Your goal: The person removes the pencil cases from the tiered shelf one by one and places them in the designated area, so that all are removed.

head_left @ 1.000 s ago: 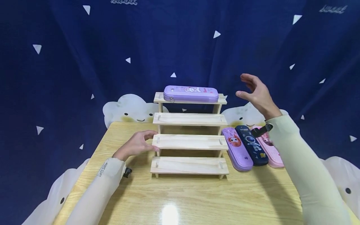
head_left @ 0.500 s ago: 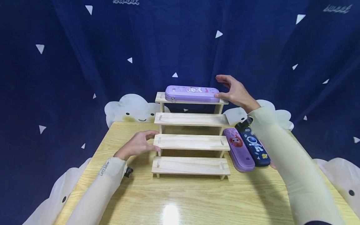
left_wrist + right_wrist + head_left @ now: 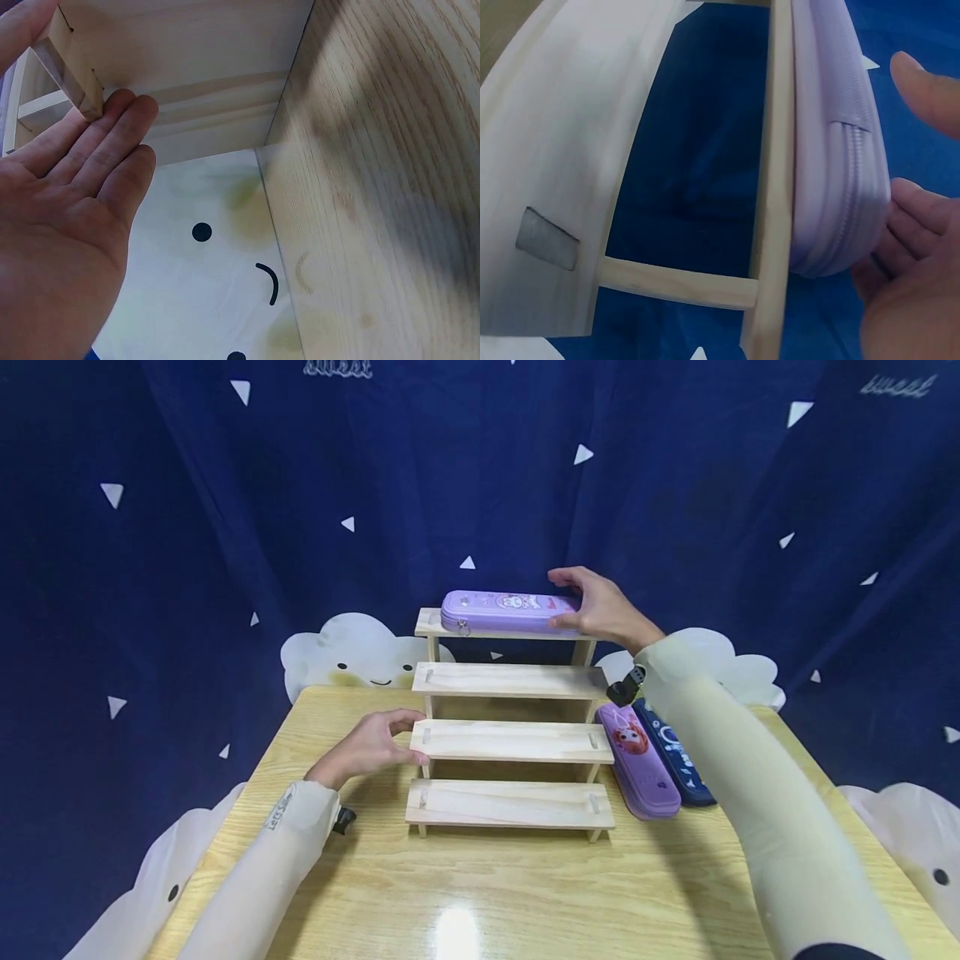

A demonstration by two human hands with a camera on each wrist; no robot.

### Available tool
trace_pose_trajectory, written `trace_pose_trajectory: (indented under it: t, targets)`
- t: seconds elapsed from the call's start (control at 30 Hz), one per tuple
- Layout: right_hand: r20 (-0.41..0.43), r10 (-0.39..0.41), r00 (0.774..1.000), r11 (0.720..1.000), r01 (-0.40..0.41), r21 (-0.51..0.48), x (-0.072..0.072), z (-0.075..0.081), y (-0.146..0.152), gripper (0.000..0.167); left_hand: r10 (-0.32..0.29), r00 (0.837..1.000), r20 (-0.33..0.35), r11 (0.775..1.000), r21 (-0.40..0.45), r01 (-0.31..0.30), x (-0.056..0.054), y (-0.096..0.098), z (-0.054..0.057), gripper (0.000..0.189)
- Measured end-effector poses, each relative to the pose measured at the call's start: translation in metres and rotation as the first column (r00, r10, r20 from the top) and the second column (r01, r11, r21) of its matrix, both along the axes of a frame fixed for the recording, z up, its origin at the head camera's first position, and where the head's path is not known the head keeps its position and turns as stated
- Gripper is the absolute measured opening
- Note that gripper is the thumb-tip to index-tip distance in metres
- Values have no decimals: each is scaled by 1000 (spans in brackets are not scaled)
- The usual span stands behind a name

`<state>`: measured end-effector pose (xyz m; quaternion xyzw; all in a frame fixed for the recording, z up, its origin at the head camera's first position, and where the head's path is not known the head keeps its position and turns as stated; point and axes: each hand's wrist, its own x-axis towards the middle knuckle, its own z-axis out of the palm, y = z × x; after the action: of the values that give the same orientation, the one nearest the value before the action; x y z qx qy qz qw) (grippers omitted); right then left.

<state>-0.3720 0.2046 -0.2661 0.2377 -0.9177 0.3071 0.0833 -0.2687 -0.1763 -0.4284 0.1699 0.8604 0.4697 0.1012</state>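
My left hand [image 3: 371, 745] grips the left end of a tier on the stepped wooden display rack [image 3: 512, 740], thumb at the front edge. The left wrist view shows its fingers [image 3: 112, 150] against the board's end. A lilac pencil case [image 3: 495, 610] with a bunny picture lies along the top tier. My right hand [image 3: 600, 607] is spread around the case's right end, thumb toward the front and fingers toward the back. In the right wrist view the fingertips [image 3: 907, 202] are at the case's rounded end, while the thumb [image 3: 930, 94] stands apart from it.
Right of the rack, a purple pencil case [image 3: 637, 760] with a red-haired doll picture lies on the wooden table [image 3: 360, 877]. Beside it is a navy astronaut pencil case [image 3: 678, 756], partly under the right sleeve. A blue curtain [image 3: 480, 460] hangs behind.
The right hand has moved left from beside the rack to the lilac pencil case's right end. Its sleeve now hides the pink case. The left hand keeps its hold on the rack.
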Motion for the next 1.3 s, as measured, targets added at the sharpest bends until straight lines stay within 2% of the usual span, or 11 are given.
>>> trace_pose_trajectory:
  t: [0.33, 0.77, 1.1, 1.3]
  targets:
    - [38, 8, 999, 999, -10, 48, -9, -6, -5, 81, -14, 999, -36, 1000, -16, 13, -2, -2, -5, 76]
    - [194, -41, 980, 992, 18, 121, -11, -6, -4, 81, -2, 1000, -21, 1000, -12, 2, -1, -1, -2, 79]
    - [240, -24, 970, 994, -3, 111, -9, -7, -2, 76, -8, 1000, -26, 1000, -22, 8, -1, -1, -4, 79]
    - [258, -49, 965, 997, 33, 64, -10, -9, -4, 74, -8, 1000, -24, 1000, -11, 7, -1, -2, -3, 80]
